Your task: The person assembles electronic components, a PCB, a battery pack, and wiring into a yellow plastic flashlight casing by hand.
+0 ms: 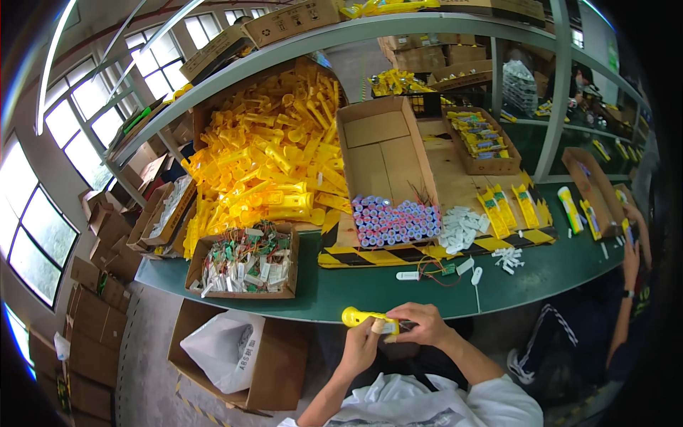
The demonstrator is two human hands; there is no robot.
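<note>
Green bench in a crowded workshop, heaped yellow casings at the far left.
Left hand and right hand both grip a yellow plastic torch body at the near edge; it looks light, rigid, smooth, best held round its barrel.

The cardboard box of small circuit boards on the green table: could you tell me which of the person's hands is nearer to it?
Left. The left hand is below and right of the box of circuit boards; the right hand is farther right.
</note>
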